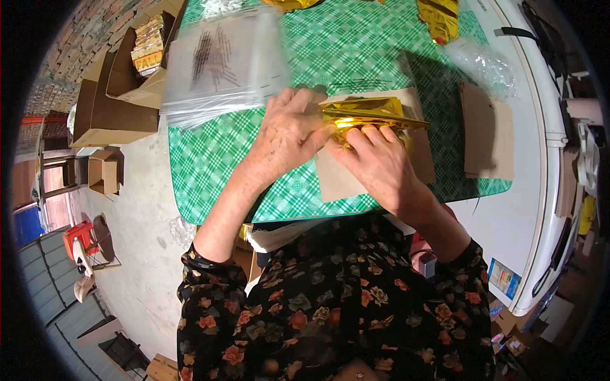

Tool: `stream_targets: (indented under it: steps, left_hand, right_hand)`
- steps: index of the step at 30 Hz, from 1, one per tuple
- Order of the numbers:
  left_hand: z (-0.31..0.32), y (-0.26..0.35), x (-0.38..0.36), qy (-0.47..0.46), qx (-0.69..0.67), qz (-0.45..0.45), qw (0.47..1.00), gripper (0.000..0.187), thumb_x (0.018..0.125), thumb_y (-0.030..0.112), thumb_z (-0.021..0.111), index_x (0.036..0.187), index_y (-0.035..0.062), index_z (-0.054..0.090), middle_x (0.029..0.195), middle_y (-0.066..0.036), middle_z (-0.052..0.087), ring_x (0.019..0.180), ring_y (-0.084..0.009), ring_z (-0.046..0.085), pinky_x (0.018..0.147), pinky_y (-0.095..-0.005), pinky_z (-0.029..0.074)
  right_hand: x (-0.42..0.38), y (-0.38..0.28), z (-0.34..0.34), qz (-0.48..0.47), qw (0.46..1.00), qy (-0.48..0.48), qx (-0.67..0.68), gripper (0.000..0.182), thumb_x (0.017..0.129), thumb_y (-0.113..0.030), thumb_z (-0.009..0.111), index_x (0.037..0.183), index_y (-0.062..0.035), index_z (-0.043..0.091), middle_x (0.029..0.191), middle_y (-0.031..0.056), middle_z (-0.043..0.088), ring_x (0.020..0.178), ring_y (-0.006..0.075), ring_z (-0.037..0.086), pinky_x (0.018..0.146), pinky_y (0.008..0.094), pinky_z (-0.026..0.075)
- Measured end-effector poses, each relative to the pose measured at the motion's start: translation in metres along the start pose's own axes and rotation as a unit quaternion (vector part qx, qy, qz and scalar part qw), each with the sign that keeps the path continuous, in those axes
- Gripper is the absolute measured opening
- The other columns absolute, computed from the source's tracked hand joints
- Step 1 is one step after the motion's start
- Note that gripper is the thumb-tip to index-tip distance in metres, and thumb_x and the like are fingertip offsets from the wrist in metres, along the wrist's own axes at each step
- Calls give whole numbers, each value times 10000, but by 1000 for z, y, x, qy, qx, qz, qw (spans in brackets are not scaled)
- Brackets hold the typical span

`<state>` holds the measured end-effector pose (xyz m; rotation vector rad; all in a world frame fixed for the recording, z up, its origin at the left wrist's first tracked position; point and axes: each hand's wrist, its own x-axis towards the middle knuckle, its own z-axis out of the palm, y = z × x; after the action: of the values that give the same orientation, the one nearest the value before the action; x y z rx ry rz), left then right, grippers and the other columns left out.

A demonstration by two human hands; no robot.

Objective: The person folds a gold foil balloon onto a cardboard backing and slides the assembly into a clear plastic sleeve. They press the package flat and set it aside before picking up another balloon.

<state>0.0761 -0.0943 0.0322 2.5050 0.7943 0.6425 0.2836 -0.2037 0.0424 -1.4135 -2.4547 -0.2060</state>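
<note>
A shiny gold foil piece [375,111], folded flat and long, lies over a tan cardboard sheet [343,183] on the table. My left hand [286,130] grips its left end, the thumb pressed towards the fingers. Curled over the foil's near edge are the fingers of my right hand [381,162], which holds it from below and partly hides it. Left of the foil, close to my left hand, is a stack of clear plastic bags [222,70] with dark printing.
A green checked cloth [222,171] covers the table. More tan cardboard [489,133] lies at the right, with crumpled clear plastic [486,63] and gold foil [440,19] behind it. Cardboard boxes [117,108] stand at the left, and a white appliance [508,235] borders the right side.
</note>
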Motion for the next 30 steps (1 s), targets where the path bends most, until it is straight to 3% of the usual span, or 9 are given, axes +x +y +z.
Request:
stream_targets:
  steps: [19, 30]
  left_hand:
    - [0, -1, -1, 0, 4, 15, 1000, 276, 930, 200, 805, 1161, 51, 831, 1352, -127, 673, 1225, -326, 573, 1095, -459, 447]
    - [0, -3, -1, -9, 3, 10, 1000, 261, 945, 225, 795, 1115, 30, 830, 1355, -127, 670, 1231, -332, 566, 1100, -470, 432]
  right_hand:
    - [-10, 9, 8, -6, 998, 45, 54, 346, 876, -170, 686, 1199, -54, 730, 986, 52, 597, 1000, 252, 627, 937, 428, 525]
    - [-6, 5, 5, -3, 999, 36, 1, 354, 912, -203, 669, 1243, -98, 741, 986, 35, 593, 1012, 241, 616, 954, 413, 510]
